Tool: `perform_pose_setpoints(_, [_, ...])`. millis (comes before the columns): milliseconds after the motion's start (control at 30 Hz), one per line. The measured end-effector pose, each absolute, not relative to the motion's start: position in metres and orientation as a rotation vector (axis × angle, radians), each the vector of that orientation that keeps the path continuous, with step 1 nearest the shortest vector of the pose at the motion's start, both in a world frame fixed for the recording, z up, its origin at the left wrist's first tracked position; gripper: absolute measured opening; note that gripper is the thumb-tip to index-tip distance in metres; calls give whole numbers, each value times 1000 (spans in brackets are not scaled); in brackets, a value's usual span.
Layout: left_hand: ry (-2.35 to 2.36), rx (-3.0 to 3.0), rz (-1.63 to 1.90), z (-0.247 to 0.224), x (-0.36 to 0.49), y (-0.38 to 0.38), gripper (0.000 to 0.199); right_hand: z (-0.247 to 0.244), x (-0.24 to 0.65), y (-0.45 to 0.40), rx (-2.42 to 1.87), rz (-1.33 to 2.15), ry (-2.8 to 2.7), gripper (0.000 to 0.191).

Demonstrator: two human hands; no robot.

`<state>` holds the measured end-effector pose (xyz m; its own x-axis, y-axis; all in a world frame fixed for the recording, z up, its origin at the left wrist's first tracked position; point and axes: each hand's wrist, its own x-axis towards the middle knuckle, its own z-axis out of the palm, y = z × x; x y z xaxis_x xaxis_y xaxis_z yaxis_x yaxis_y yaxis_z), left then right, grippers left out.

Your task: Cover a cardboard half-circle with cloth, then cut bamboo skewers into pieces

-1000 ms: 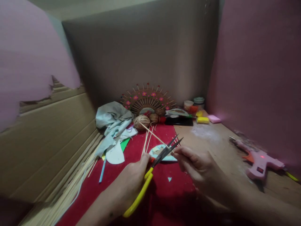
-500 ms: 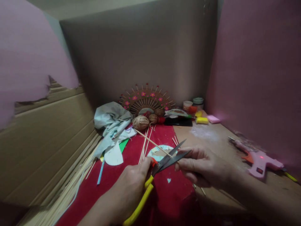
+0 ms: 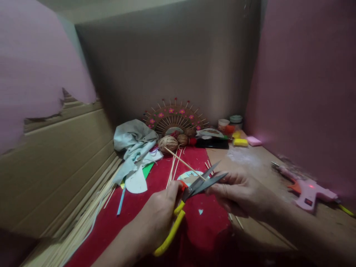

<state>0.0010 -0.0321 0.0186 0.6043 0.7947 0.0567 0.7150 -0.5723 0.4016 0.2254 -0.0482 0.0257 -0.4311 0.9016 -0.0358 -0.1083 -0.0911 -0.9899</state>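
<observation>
My left hand [image 3: 157, 213] is wrapped round the yellow handles of a pair of scissors [image 3: 198, 186], whose blades stand apart and point right. Between the blades lies a thin wooden stick [image 3: 185, 163], slanting up and left toward a ball of twine [image 3: 168, 144]. The fingers of my right hand [image 3: 239, 191] pinch the near end of the stick, close by the blade tips; that end is mostly hidden. Beyond the blades, a round pale patterned piece [image 3: 189, 178] rests on red cloth [image 3: 155, 207].
A pink glue gun [image 3: 310, 191] with a red light lies at right. Crumpled grey cloth [image 3: 133, 135] and a bundle of long sticks [image 3: 75, 230] are at left. At the back stands a flowered fan [image 3: 175, 115]; a cardboard wall [image 3: 63, 163] rises on the left.
The scissors' handles have come closer together and the blades have shifted slightly up and right around the stick. The whole view has moved a little.
</observation>
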Motion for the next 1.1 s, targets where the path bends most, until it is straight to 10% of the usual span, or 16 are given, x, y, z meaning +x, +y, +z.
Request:
perform_pose_setpoints(567, [1058, 2834, 369, -8, -11, -28, 37, 10, 230, -36, -753, 1954, -1238, 22])
perform_pose_setpoints(800, [1114, 2559, 340, 22, -16, -25, 13, 14, 221, -39, -754, 1876, -1222, 22])
perform_pose_setpoints(1100, [1775, 2312, 279, 11, -54, 24, 20, 21, 230, -31, -738, 1741, -1008, 16])
